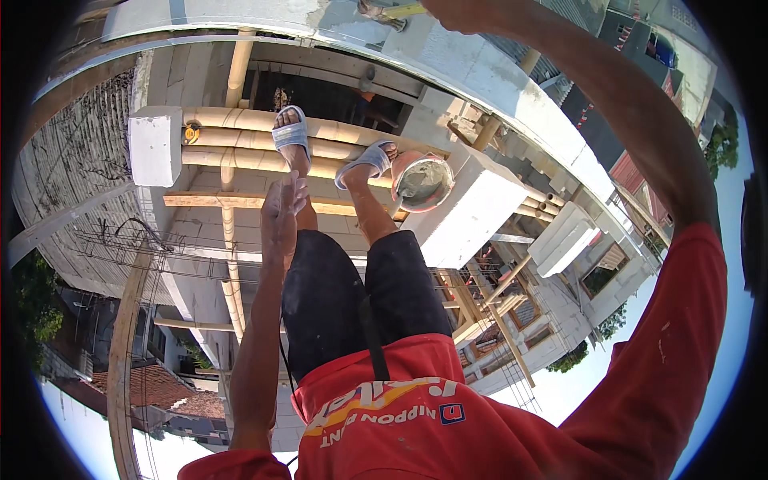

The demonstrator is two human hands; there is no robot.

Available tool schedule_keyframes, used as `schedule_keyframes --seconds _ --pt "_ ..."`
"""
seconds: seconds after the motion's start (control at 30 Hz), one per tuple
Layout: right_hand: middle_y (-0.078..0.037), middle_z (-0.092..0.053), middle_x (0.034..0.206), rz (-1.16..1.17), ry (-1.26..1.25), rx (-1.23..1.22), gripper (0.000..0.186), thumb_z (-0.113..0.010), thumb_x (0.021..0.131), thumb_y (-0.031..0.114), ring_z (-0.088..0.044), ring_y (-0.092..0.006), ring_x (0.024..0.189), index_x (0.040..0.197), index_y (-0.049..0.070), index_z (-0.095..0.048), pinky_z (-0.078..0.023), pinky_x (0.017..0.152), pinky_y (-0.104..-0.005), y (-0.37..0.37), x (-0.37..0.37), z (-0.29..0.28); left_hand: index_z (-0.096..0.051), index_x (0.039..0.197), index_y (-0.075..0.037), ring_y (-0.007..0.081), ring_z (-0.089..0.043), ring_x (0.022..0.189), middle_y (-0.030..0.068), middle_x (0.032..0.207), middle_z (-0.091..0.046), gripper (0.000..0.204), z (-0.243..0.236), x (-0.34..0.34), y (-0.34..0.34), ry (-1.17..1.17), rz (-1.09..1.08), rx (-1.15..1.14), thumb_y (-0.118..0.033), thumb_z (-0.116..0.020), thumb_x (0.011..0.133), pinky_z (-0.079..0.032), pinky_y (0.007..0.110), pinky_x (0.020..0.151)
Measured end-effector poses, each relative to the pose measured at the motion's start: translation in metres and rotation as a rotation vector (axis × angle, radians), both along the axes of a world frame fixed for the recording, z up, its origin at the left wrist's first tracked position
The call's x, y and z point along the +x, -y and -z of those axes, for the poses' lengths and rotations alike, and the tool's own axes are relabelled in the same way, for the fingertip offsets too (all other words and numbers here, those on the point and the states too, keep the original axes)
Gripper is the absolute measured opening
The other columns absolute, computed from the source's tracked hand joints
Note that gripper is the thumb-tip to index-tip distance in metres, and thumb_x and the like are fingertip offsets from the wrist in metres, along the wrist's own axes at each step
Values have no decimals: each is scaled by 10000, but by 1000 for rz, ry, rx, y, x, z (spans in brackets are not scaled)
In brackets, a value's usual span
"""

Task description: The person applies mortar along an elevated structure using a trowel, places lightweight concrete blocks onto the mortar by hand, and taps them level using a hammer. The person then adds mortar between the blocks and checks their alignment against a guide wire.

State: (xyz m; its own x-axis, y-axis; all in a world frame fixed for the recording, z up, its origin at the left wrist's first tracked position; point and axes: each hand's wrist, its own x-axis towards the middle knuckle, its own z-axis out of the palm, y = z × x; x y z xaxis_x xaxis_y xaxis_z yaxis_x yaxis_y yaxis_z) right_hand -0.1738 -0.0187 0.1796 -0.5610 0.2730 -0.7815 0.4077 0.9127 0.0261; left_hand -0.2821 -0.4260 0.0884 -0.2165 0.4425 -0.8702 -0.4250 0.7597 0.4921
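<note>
My right hand (468,12) grips the yellow handle of a hammer (386,14) at the top of the view. The hammer's worn head is over the pale wall top (336,20); I cannot tell whether it touches. My left hand (286,204) hangs low in front of my left leg, its dusty fingers stretched loosely with nothing visible in them. Beyond it, my sandalled feet stand on bamboo poles (232,138). Beside my right foot sits a reddish bucket (446,186) of grey mortar (424,178), with what looks like a trowel at its left side.
A white block (156,148) sits at the left end of the poles, beside a yellow tape measure (191,133). Larger white blocks (472,208) stand right of the bucket. A timber beam (248,200) crosses nearby. Thin rebar (120,244) sticks out at left. Open drops show below the scaffold.
</note>
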Motion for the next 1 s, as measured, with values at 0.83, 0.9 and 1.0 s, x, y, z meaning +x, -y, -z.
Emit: schedule_keyframes --seconds 0.83,0.9,1.0 --pt "-219 -644 724 1272 -1125 604 343 -508 1071 197 -707 -321 666 1276 -69 -436 -523 578 -429 203 199 22 -436 1442 105 365 -548 1322 273 1428 -557 755 1 65 -340 -570 1190 283 -506 -549 1013 -418 453 1134" --pt "-278 -652 737 1244 -892 450 350 -494 1068 166 -706 -418 675 1296 -81 -398 -522 560 -478 230 211 59 -562 1290 66 330 -610 1155 230 1193 -628 779 69 54 -355 -559 1253 288 -638 -551 958 -460 445 1009" --pt "-316 -656 766 1418 -701 302 347 -511 1063 160 -695 -469 692 1280 -93 -411 -510 538 -500 218 221 48 -691 1130 24 280 -667 969 167 922 -680 843 99 61 -354 -481 1292 333 -775 -559 894 -505 433 877"
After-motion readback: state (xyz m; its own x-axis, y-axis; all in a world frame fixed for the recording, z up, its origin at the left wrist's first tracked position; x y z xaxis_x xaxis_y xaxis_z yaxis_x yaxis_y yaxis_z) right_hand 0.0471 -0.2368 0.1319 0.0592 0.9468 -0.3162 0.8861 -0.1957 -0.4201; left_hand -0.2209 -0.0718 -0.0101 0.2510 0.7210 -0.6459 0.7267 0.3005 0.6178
